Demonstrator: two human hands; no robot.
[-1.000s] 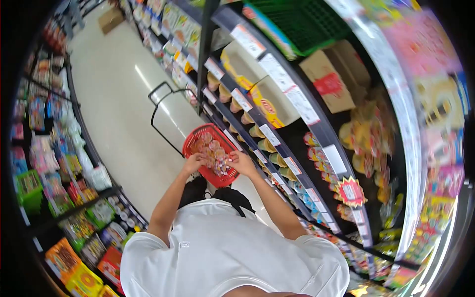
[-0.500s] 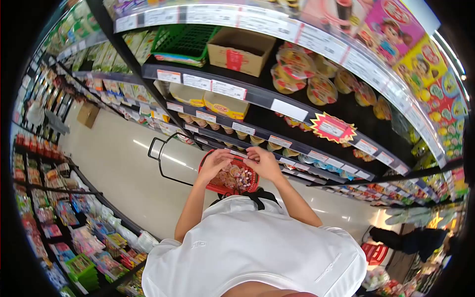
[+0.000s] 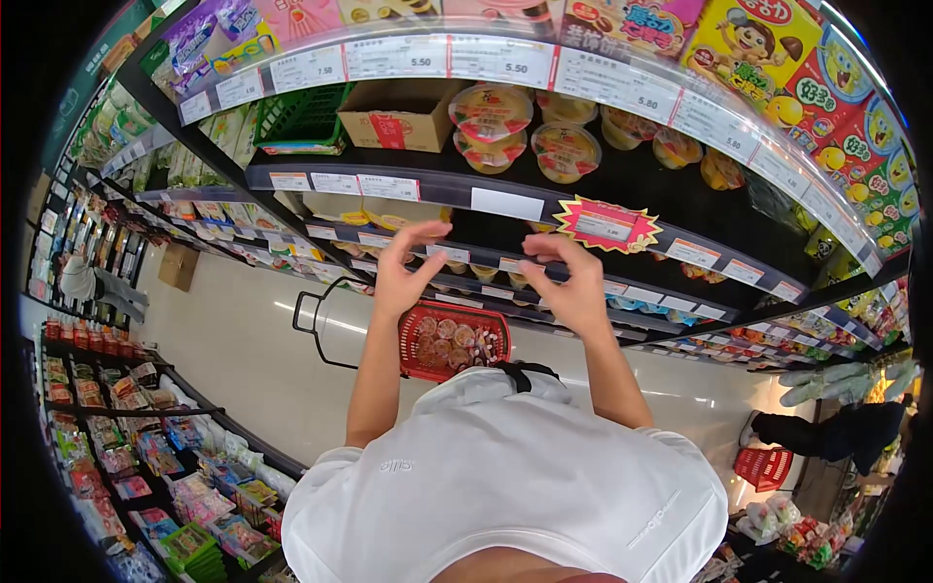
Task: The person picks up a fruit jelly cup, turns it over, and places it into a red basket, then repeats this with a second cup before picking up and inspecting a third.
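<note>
My left hand (image 3: pixel 406 270) is raised before the shelf, fingers apart and curved, holding nothing. To its right, my right hand (image 3: pixel 569 282) has its thumb and fingers spread, also with nothing in it. Beneath both hands stands a red basket (image 3: pixel 406 342) with several round cups (image 3: pixel 442 340) and small wrapped pieces inside. Beyond the hands, clear-lidded cups (image 3: pixel 491 114) are stacked on a dark shelf (image 3: pixel 408 167), beside an open cardboard box (image 3: pixel 428 107). A red starburst sign (image 3: pixel 607 225) hangs from the shelf edge.
A black handle frame (image 3: pixel 313 325) reaches left from the basket. A green basket (image 3: pixel 301 119) sits on the shelf. Packaged goods (image 3: pixel 199 496) fill racks at the lower left. A person (image 3: pixel 826 437) in dark clothes is at the right, near another red basket (image 3: pixel 763 468).
Both hands have risen from above the red basket toward the shelf and moved farther apart, their fingers opening wider. The view has shifted, bringing the shelf cups nearer.
</note>
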